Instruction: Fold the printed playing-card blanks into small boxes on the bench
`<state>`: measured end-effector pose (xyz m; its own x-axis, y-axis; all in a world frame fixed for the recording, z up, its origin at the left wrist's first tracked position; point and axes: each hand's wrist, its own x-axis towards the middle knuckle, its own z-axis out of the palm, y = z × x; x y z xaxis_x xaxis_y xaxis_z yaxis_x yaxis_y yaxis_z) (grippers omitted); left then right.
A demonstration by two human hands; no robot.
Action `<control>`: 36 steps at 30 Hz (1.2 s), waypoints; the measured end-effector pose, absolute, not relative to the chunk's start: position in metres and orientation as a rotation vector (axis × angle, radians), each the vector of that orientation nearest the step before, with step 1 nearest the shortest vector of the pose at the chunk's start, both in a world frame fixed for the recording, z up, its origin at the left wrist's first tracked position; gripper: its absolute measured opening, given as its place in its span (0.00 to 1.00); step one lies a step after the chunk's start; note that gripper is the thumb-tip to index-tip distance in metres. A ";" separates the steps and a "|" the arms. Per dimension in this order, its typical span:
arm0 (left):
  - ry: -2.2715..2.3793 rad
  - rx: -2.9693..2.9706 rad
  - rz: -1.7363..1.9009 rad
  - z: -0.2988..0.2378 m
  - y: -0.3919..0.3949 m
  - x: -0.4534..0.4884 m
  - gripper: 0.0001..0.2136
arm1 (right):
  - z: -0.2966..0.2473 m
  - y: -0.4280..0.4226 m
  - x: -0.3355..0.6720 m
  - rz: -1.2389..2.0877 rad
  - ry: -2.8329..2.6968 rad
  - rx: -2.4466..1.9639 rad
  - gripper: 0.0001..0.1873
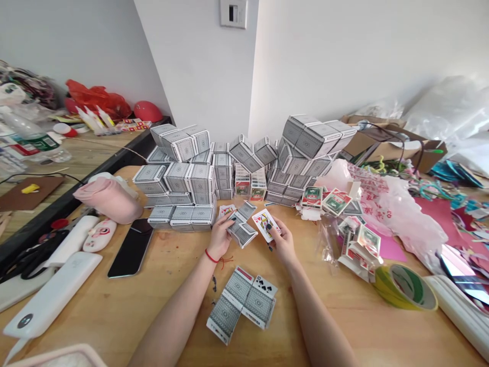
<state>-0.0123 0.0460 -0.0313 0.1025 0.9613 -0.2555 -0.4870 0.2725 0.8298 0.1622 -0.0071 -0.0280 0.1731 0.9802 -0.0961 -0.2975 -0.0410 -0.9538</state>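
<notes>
One pink-rimmed object [64, 357], nearest, at eight o'clock; left hand [220, 238] and right hand [283, 242] both gripping.
The left pinches one folded-card piece [244, 232] at six; the right, one queen of hearts [263, 223] at five. Nearer at six lies one L-shaped card assembly [235, 294]; one phone [130, 250] at eight, one tape roll [407, 283] at four.

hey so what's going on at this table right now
A person's left hand holds a small grey card piece, while the right hand holds a heart face card beside it. Another card assembly lies nearer the camera on the table. Stacked card blocks stand beyond the hands.
</notes>
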 end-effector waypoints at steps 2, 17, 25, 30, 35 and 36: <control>0.937 0.674 1.191 -0.031 0.045 -0.012 0.18 | -0.026 -0.008 0.161 1.245 -0.841 -1.132 0.27; 1.127 1.240 1.228 -0.038 0.044 -0.010 0.14 | -0.034 -0.006 0.162 1.225 -0.959 -1.254 0.23; 0.973 1.318 1.112 -0.033 0.044 -0.014 0.20 | -0.037 -0.004 0.172 1.322 -1.034 -1.250 0.21; 0.990 1.355 1.032 -0.036 0.045 -0.016 0.19 | -0.031 -0.006 0.175 1.368 -1.071 -1.240 0.22; 0.991 1.367 0.995 -0.037 0.044 -0.018 0.21 | -0.028 -0.007 0.174 1.369 -1.101 -1.259 0.21; 0.991 1.365 0.988 -0.037 0.044 -0.018 0.21 | -0.029 -0.007 0.173 1.362 -1.103 -1.267 0.21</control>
<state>-0.0176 0.0442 -0.0371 0.2956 0.9552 0.0156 0.0179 -0.0219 0.9996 0.1734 -0.0068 -0.0290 -0.0228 0.9882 -0.1516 -0.0570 -0.1527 -0.9866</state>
